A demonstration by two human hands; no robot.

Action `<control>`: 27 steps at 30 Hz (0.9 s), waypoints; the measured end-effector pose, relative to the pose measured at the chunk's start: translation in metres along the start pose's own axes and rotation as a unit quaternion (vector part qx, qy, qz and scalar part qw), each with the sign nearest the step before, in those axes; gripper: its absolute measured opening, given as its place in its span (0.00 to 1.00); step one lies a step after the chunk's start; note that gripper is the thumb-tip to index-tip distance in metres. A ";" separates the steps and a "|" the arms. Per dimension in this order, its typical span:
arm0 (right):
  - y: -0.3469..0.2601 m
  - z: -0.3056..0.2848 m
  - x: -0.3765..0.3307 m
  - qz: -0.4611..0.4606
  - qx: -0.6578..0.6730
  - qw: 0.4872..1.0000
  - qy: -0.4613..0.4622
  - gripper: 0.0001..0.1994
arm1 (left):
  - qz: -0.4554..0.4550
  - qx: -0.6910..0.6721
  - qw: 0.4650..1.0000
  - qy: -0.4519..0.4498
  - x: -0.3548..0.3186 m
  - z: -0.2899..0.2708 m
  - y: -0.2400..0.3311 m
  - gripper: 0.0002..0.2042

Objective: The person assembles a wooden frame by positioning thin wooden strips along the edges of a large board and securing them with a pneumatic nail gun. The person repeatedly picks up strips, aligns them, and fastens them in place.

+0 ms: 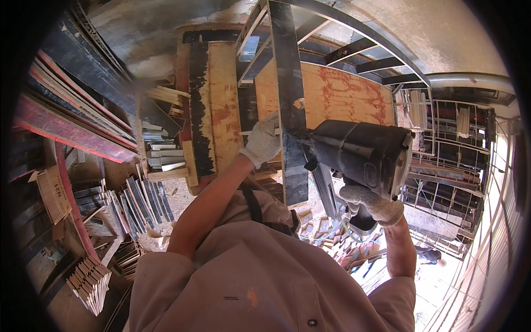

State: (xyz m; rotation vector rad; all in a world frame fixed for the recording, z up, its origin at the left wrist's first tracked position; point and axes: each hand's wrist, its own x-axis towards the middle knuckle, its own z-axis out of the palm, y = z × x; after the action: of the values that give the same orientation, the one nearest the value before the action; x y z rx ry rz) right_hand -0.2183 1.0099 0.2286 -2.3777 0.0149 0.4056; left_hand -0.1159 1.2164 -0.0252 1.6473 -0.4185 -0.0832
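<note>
A black pneumatic nail gun [359, 152] is gripped by its handle in my gloved right hand [373, 205]. Its nose points left and meets the right side of a long, dark-faced board [291, 105]; whether it presses there I cannot tell. My left hand [261, 143], also in a pale knit glove, grasps that board from its left side, the fingertips partly hidden by it. The board belongs to, or lies against, a dark wooden frame with cross pieces [354, 52]. Below the frame spreads a worn plywood work surface [348, 97] with reddish stains.
Long panels [77, 110] are stacked at the left, above bundles of cut strips [138, 205]. A cardboard box piece [52, 193] hangs there too. Metal racks with timber [448, 138] stand at the right. Wood offcuts [326, 229] litter the ground below the nail gun.
</note>
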 end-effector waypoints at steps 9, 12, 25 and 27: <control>0.005 -0.004 -0.001 0.040 0.021 0.999 -0.024 0.13 | 0.083 0.065 0.993 0.050 -0.002 0.008 -0.021 0.13; 0.006 -0.005 -0.001 -0.103 -0.077 0.992 -0.011 0.13 | 0.093 0.111 0.989 0.038 -0.003 0.004 -0.016 0.14; -0.015 -0.005 0.001 0.047 0.120 0.991 -0.039 0.12 | 0.036 0.012 0.998 0.040 0.001 -0.006 0.001 0.15; -0.025 -0.004 0.006 0.071 0.226 0.971 -0.036 0.11 | 0.022 0.006 0.999 0.033 0.001 -0.004 0.003 0.15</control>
State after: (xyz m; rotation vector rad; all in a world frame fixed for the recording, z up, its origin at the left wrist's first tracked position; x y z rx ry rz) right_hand -0.2087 1.0265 0.2458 -1.9166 0.2230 0.4985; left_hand -0.1142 1.2192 -0.0216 1.6473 -0.4058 0.0061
